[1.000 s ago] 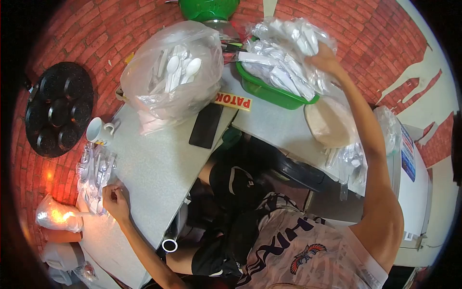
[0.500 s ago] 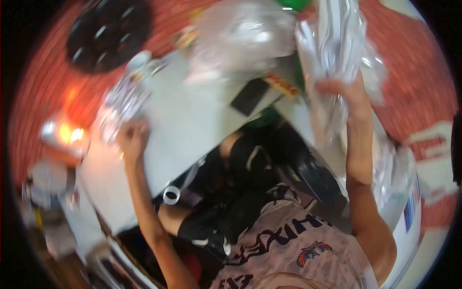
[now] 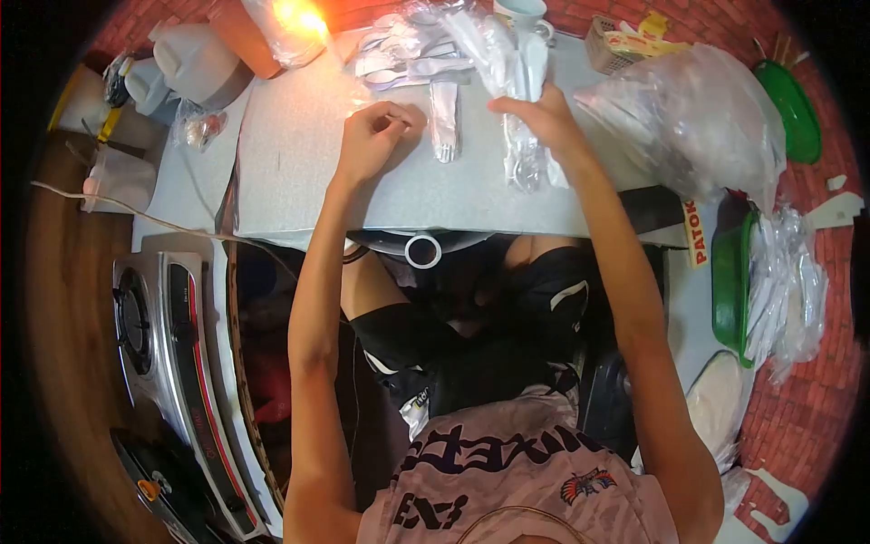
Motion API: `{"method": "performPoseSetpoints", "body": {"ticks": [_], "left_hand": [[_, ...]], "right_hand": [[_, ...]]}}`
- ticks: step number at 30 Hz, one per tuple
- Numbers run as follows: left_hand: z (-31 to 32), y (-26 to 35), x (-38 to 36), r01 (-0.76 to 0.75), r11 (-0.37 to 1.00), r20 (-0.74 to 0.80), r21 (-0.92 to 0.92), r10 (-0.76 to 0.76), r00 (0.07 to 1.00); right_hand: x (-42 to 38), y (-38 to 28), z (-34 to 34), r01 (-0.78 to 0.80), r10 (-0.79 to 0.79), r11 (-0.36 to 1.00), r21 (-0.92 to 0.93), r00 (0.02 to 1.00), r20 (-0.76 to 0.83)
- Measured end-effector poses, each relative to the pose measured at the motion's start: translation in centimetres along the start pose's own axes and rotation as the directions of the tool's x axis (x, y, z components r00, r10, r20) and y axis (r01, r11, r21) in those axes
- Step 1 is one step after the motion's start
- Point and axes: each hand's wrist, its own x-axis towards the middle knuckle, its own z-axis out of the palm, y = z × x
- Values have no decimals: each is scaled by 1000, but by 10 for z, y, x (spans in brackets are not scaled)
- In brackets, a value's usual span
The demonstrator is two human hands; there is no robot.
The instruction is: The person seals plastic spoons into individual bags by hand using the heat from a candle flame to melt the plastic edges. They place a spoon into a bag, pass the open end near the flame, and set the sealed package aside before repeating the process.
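Observation:
My right hand [image 3: 548, 118] is closed round a bundle of plastic-wrapped spoons [image 3: 523, 150], held upright-tilted over the back of the table. My left hand [image 3: 373, 138] rests near the tabletop with its fingers curled; whether anything small is inside them is hidden. Between my hands lies a single wrapped packet of cutlery [image 3: 444, 122]. Just behind it is a pile of wrapped white spoons [image 3: 408, 59] in clear plastic. A white cup [image 3: 521, 11] stands at the back edge, behind the bundle.
A bright lamp [image 3: 299, 23] glows at the back left beside jugs [image 3: 195, 63]. A large clear plastic bag [image 3: 693, 113] sits on the right, near a small basket [image 3: 605, 45]. A green tray [image 3: 732, 290] with wrapped cutlery is farther right. A gas stove [image 3: 172, 335] stands left.
My right hand has brought the bundle from the far right over to the table, beside the pile. The view has turned, and my left hand stays curled near the pile.

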Motion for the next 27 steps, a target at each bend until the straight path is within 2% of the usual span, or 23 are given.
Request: {"method": "performPoseSetpoints", "body": {"ticks": [2,4,5,6,8,9,10,11,12,14,15,16,18,19,21,22,24,25,27], "left_hand": [[6,12,8,-4,999,9,33,3,1000],[17,21,21,-114,992,14,47,114,993],[23,19,29,-98,992,31,81,96,995],[29,18,36,-101,992,43,77,98,994],[43,15,50,-126,992,68,-26,128,989],[48,20,55,-157,986,100,-55,162,982],[56,18,59,-158,985,105,-67,165,981],[63,16,64,-70,977,164,-200,104,981],[71,16,70,22,947,231,-321,55,971],[83,19,76,-9,939,251,-344,101,963],[88,20,77,-32,933,265,-359,134,955],[91,19,78,-39,930,269,-366,146,952],[89,20,76,-178,930,203,-321,251,946],[87,23,73,-211,928,181,-307,275,944],[85,29,69,-219,943,206,-252,273,940],[83,32,69,-228,956,230,-186,268,935],[83,32,69,-243,956,242,-166,278,930],[83,31,68,-257,956,254,-140,286,924],[83,33,67,-272,951,259,-145,301,918]], "right_hand": [[15,-4,-12,-34,35,999,-28,999,24],[28,-9,-23,38,-27,988,-151,997,79],[33,-8,-29,84,-60,975,-208,991,117],[31,-6,-32,76,-55,975,-208,993,105],[23,0,-39,-40,23,900,-435,999,-44],[18,4,-42,-47,27,896,-442,998,-52],[10,9,-45,-47,2,819,-572,997,-80],[2,13,-49,-51,-28,722,-690,994,-103],[-7,7,-51,-58,-30,716,-696,993,-113],[-19,-6,-53,-76,-1,672,-737,995,-104],[-21,-3,-60,27,-97,677,-735,994,-52],[-22,-3,-70,22,-101,672,-740,993,-63],[-30,-8,-84,18,-15,829,-559,1000,11],[-34,-9,-90,15,-15,825,-565,1000,4],[-44,-11,-98,153,-2,688,-709,978,209],[-49,-19,-98,151,1,684,-714,978,207],[-61,-39,-98,202,99,587,-784,943,317],[-63,-41,-94,197,106,586,-786,943,315],[-64,-43,-81,107,39,591,-799,986,161]]}}
